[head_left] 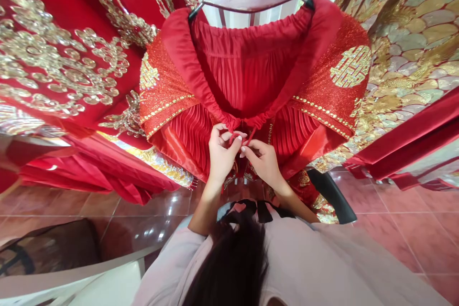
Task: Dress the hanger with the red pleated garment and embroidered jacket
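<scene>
A red pleated garment (322, 76) with glittery shoulders and gold trim hangs in front of me on a hanger (195, 11). Its gathered neckline comes together at the front, where thin red drawstrings (253, 133) come out. My left hand (223, 149) pinches a loop of the drawstring between thumb and fingers. Close beside it, my right hand (262, 158) is closed, thumb against fingers, on the string at the other side. The fingertips of both hands nearly touch just under the neckline.
Red cloth with silver beadwork (71, 67) hangs on the left, and gold scale-patterned cloth (423, 38) on the right. A white plastic chair (107, 287) and a dark bag (53, 246) are at lower left. A black curved object (333, 201) stands on the tiled floor (405, 229).
</scene>
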### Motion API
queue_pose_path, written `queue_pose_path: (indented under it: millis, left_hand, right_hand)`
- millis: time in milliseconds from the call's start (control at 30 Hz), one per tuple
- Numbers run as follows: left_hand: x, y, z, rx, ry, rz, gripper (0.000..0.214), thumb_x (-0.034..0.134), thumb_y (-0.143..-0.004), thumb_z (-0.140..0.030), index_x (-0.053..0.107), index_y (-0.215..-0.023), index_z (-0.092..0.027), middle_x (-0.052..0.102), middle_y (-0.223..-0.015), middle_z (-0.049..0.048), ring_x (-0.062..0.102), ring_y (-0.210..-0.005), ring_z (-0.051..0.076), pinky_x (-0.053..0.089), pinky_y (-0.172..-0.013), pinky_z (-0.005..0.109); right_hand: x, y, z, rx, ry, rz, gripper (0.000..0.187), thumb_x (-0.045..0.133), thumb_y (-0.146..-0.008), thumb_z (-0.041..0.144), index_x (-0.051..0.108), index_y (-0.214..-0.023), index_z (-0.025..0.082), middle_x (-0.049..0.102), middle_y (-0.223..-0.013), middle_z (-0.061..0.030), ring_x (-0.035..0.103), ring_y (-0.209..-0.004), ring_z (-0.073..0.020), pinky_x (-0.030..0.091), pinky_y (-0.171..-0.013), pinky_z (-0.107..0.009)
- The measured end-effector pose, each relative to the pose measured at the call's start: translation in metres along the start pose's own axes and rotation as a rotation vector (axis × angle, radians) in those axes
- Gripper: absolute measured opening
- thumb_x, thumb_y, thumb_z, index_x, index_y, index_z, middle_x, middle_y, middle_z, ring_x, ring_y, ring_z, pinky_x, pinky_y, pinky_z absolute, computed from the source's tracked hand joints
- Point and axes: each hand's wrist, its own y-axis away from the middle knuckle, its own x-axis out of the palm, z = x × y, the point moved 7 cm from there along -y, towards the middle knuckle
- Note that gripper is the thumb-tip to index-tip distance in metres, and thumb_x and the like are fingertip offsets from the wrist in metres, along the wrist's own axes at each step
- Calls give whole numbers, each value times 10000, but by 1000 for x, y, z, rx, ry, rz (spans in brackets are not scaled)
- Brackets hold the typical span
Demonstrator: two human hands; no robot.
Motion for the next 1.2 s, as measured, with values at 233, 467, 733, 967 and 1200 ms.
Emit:
queue_pose_path:
  millis: [233, 467, 733, 967, 1200]
  left_hand:
    - [-18, 3, 24, -234, 375, 46, 460, 874, -560, -232, 536, -869, -190, 572, -680, -53, 533, -567, 50, 463, -575, 148]
    - [-27, 16, 32, -195, 514, -63, 358, 730, -701, -451, 465, -755, -215, 411, -626, -43, 381, -535, 71, 393, -559, 194]
    - [-128, 20, -22, 218, -61, -393, 463, 466, -804, -621, 368, -642, -199, 232, -531, -38, 289, -500, 106, 365, -574, 216]
    - [-118, 41, -48, 241, -742, -444, 177, 709, -740, -355, 670, -794, -191, 635, -804, 49, 588, -817, 197, 450, -822, 314]
    - [16, 22, -20, 237, -515, 241, 393, 450, -942, -435, 572, -1207, -171, 670, -950, 95, 648, -847, 183, 526, -741, 281]
  right_hand:
    - [3, -1, 2, 26, -42, 46, 209, 565, -822, 321, 644, -757, 138, 642, -656, -19, 599, -600, -104, 469, -587, -187]
    - [7, 0, 7, 22, -38, 123, 222, 562, -821, 320, 653, -763, 127, 610, -628, -12, 555, -574, -88, 437, -559, -180]
    - [-14, -1, 6, 49, -72, 84, 282, 599, -811, 412, 618, -749, 138, 573, -585, -2, 525, -540, -85, 423, -522, -192]
    - [-8, 1, 12, -2, 31, 116, 242, 472, -907, 379, 563, -880, 156, 546, -642, 11, 510, -573, -87, 420, -582, -201]
    - [-4, -1, 25, -162, 239, 121, 229, 448, -925, 314, 606, -871, 156, 609, -768, -22, 556, -685, -113, 426, -657, -208]
